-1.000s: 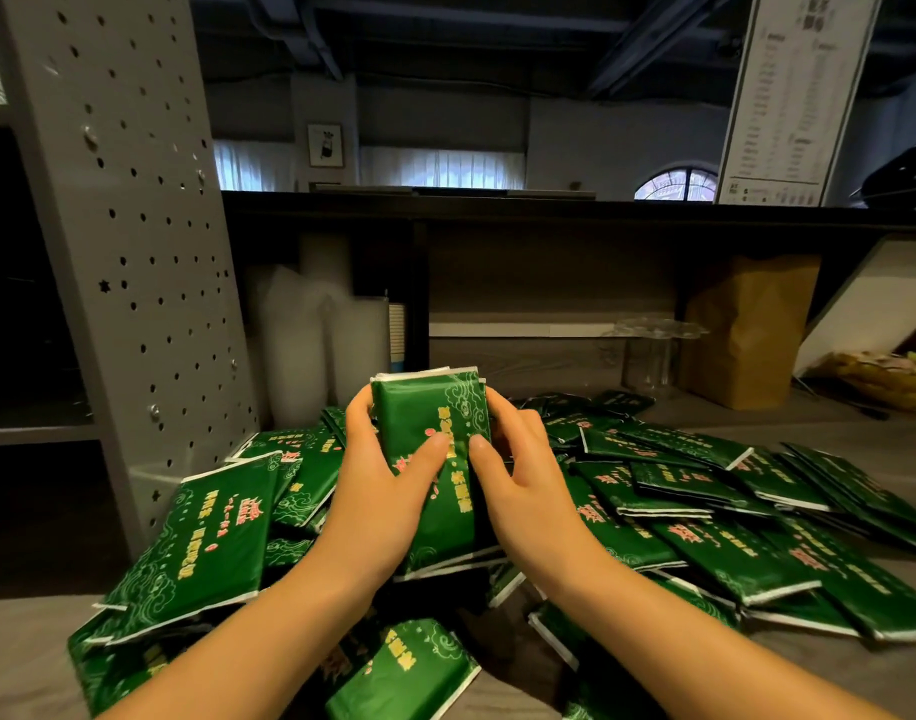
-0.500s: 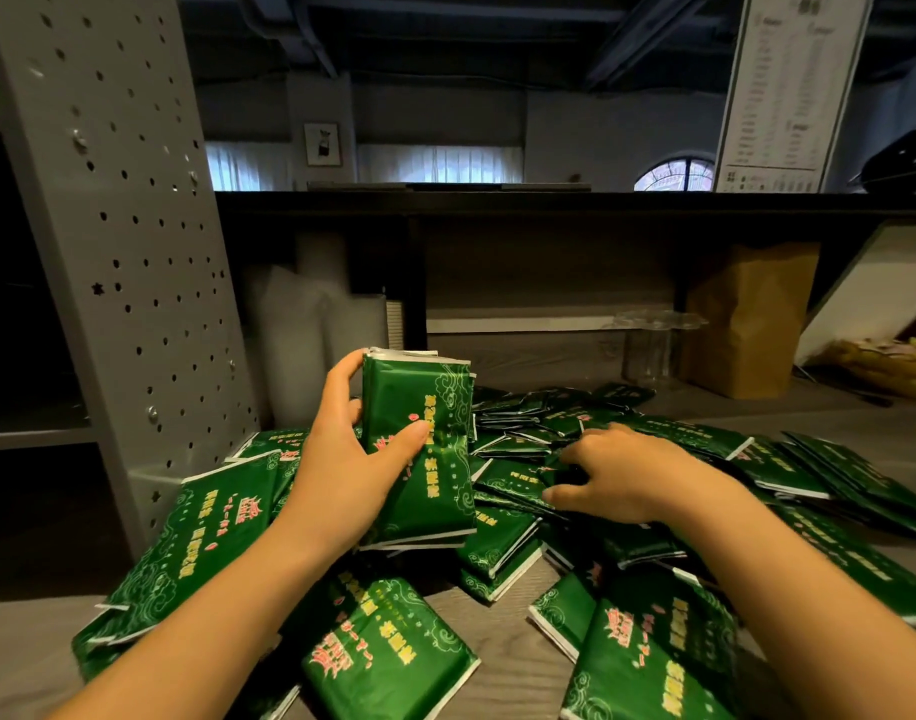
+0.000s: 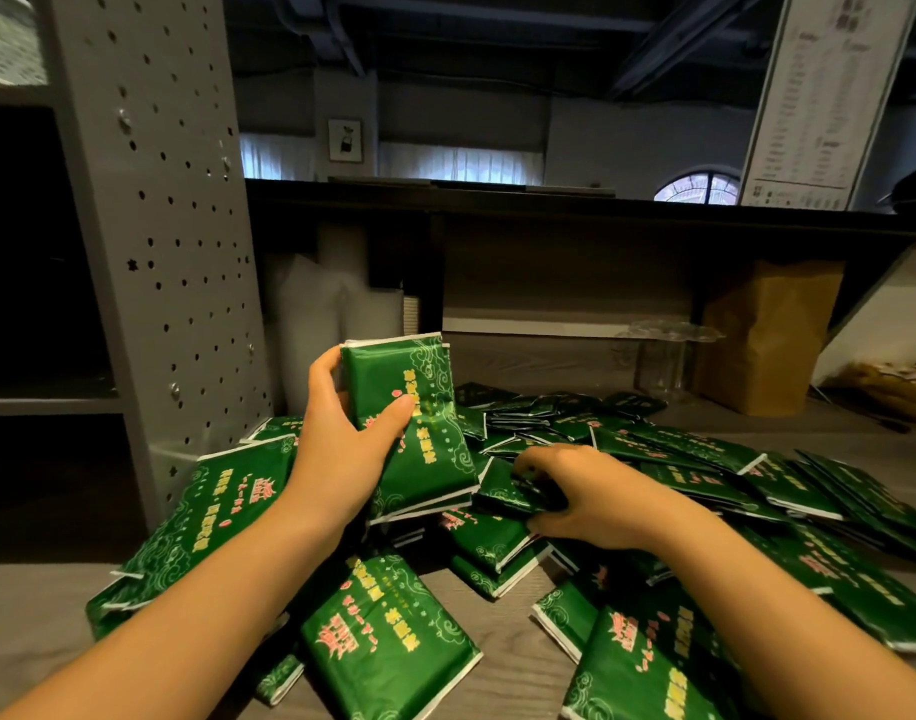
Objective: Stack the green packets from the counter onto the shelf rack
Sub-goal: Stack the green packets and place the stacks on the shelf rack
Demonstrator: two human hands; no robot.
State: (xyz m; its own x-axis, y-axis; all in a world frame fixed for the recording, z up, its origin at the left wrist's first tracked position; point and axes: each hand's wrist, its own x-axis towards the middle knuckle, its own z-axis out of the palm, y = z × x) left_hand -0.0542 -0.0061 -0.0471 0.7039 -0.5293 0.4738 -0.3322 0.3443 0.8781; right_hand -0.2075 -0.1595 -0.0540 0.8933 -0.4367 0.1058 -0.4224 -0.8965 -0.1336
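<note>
At the desk's left edge, beside the shelf rack, the left grip clasped a bundle of green packets upright above the heap, thumb across its face. The right grip curled its fingers round one more packet near the desk's middle, pinching it off the heap. Gathering looked to be the step in hand; that packet would next need lifting onto the bundle before any carry to the rack. Half a second earlier the right grip lay flatter, only reaching; the bundle had barely shifted.
</note>
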